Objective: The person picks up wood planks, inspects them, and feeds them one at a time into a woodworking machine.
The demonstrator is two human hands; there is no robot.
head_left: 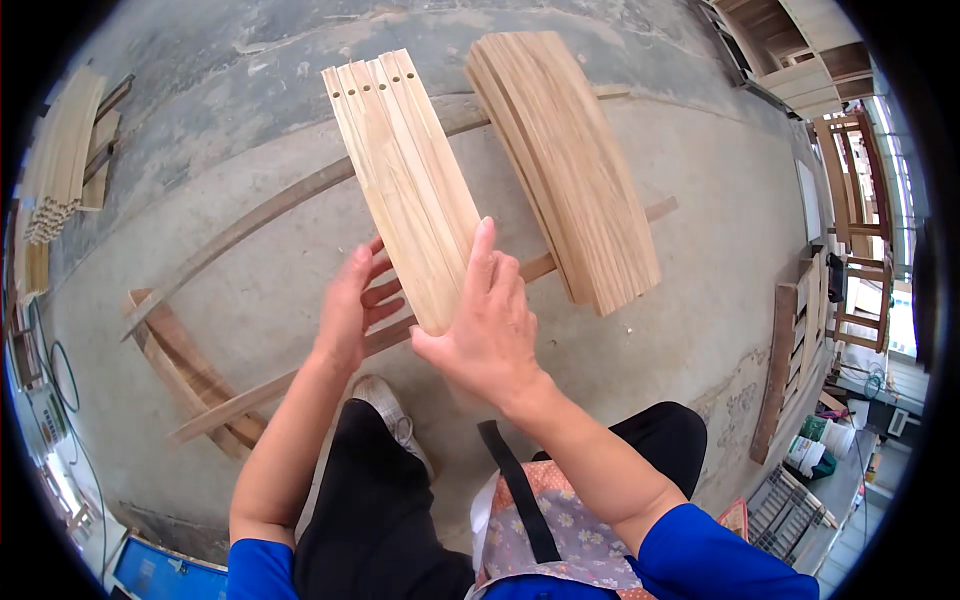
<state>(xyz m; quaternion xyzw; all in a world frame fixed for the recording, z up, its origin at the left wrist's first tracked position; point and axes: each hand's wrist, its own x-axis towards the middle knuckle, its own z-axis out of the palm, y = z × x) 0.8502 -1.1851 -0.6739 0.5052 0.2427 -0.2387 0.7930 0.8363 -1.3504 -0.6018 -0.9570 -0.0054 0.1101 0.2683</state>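
Note:
A bundle of pale wooden slats (402, 190), lying side by side, points away from me; several small round holes mark their far ends. Around its near right end my right hand (492, 330) is closed, with the thumb across the near end and the index finger along the right edge. My left hand (350, 305) is at the bundle's lower left edge, its fingers spread and not wrapped round the wood. Whether its fingertips touch the slats I cannot tell. To the right, a stack of wider, browner boards (570, 165) rests across two long wooden rails (255, 215).
The rails lie over a wooden crosspiece (190, 370) on the concrete floor. At far left is a pile of slats (65, 150). Wooden frames (855, 220) and white buckets (805, 455) stand along the right side. My shoe (390, 410) is near the closer rail.

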